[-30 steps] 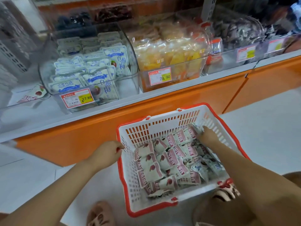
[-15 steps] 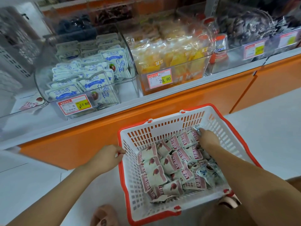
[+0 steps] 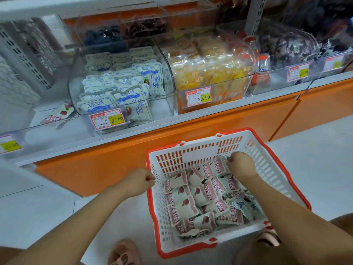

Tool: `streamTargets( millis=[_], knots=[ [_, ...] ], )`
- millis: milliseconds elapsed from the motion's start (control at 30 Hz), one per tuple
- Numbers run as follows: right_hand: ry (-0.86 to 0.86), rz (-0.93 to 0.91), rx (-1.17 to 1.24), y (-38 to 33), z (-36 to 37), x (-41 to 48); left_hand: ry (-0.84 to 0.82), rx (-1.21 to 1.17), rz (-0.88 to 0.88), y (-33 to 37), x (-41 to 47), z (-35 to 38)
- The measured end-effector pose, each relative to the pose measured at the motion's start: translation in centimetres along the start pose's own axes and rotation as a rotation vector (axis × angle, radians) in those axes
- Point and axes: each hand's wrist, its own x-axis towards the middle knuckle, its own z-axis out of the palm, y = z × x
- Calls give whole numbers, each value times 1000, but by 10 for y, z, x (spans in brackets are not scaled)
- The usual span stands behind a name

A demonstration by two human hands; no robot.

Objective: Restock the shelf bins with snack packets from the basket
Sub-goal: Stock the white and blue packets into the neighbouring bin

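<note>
A white basket with a red rim [image 3: 284, 170] stands on the floor below the shelf. It holds several pink-and-white snack packets [image 3: 183, 205] and a few blue-and-white ones [image 3: 246, 206]. My left hand [image 3: 137, 181] grips the basket's left rim. My right hand [image 3: 241, 165] is inside the basket at its far right corner, fingers curled down onto a packet there; the grip itself is partly hidden. One pink-and-white packet [image 3: 59, 113] lies in the clear shelf bin at far left.
On the shelf stand a clear bin of blue-and-white packets [image 3: 122, 88] tagged 17.80, a bin of yellow packets [image 3: 210, 73] tagged 29.90, and a bin of dark snacks [image 3: 290, 46]. An orange shelf base [image 3: 114, 159] runs behind the basket. My sandalled feet [image 3: 124, 253] flank it.
My right hand has crept slightly toward the basket's far corner among the packets. My left hand stays on the rim. The view has shifted a little.
</note>
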Motion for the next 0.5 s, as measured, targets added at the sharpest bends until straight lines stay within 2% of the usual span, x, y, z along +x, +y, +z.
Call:
streamTargets(
  millis=[67,133,200,267,300,400,500],
  knots=[
    [50,-121,72,-26,-13,-9,-7,-90,-14,7,-3,-1],
    [103,-287,138,-56,-28,-23,-47,-291,-21,17,-6,-4],
    [158,-498,197,-85,-40,-41,-153,-690,-51,28,-12,-9],
    [318,-779,188,-109,-48,-56,-226,-1060,-65,40,-20,-19],
    [391,-907,201,-119,-51,-63,-217,-1164,-62,44,-22,-23],
    [492,-1184,234,-138,-59,-75,-131,-1314,-3,54,-30,-36],
    [539,-1302,253,-149,-66,-77,-54,-1425,24,57,-36,-46]
  ],
)
